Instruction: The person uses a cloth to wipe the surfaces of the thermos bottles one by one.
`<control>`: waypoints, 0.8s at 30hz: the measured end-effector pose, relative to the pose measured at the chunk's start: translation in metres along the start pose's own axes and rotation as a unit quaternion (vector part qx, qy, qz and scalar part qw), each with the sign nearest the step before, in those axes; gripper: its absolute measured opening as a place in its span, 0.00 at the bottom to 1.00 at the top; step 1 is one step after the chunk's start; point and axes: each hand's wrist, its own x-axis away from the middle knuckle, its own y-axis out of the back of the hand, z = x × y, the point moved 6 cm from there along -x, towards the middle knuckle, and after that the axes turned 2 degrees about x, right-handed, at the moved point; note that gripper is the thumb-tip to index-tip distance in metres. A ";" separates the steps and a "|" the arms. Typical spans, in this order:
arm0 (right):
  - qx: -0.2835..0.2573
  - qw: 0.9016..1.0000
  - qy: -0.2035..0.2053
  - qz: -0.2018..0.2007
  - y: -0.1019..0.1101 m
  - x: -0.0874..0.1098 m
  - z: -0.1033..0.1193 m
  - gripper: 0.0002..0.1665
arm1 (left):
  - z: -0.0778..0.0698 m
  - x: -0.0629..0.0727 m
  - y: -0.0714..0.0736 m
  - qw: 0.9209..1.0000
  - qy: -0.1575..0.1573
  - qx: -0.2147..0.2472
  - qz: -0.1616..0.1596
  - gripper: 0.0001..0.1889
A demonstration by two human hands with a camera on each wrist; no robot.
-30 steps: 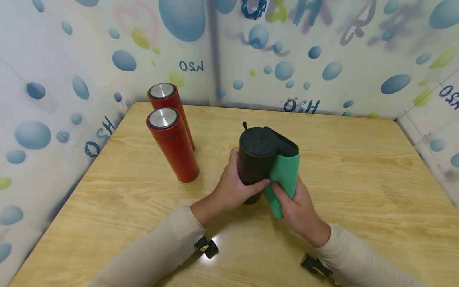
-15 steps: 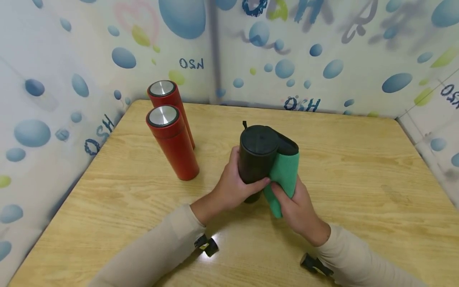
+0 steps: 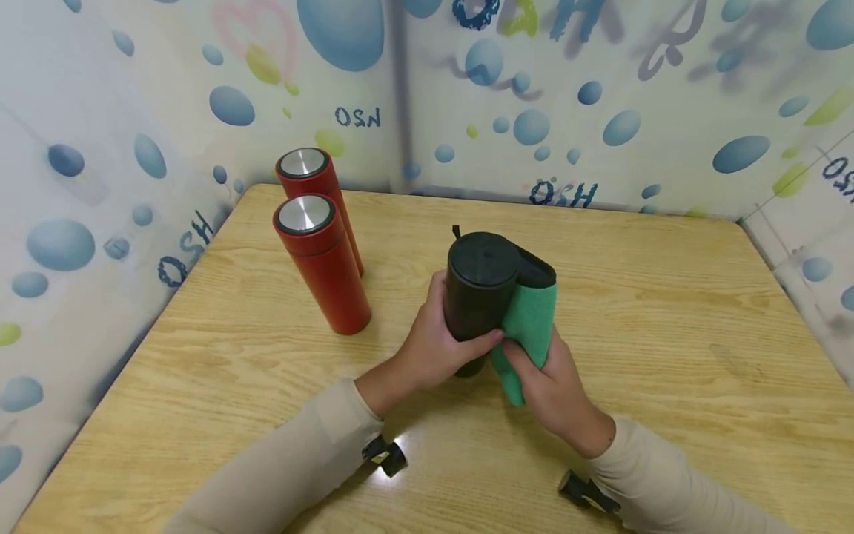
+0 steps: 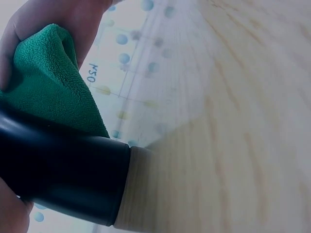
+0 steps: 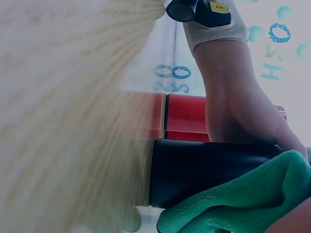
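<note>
A black bottle (image 3: 482,300) stands on the wooden table in the head view, its flat dark top facing up and a short black loop at its back. My left hand (image 3: 428,347) grips its side, the thumb lying across the front. In my right hand (image 3: 552,382) I hold a folded green cloth (image 3: 530,322) against the bottle's right side. The left wrist view shows this cloth (image 4: 56,87) touching the black bottle (image 4: 73,167). Beside the cloth's upper edge is a dark flap-like piece (image 3: 536,271); which thing it belongs to I cannot tell.
Two red bottles with silver tops stand at the table's left: a front one (image 3: 323,271) and a rear one (image 3: 330,178) partly behind it. The wooden table (image 3: 667,311) meets a patterned wall (image 3: 427,104) at the back. A dark camera (image 3: 385,455) sits on the left wrist.
The view has shifted very slightly. Both hands keep the same hold on the bottle and the cloth, with no clear movement.
</note>
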 end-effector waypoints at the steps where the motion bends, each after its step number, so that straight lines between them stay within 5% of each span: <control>1: -0.001 1.000 0.000 0.001 0.000 0.000 0.000 0.04 | 0.000 0.000 0.000 1.000 0.000 0.000 0.001 0.42; 24: 0.001 1.000 -0.020 0.013 -0.002 -0.001 -0.003 0.04 | 0.001 0.000 -0.001 1.000 0.006 0.005 -0.004 0.42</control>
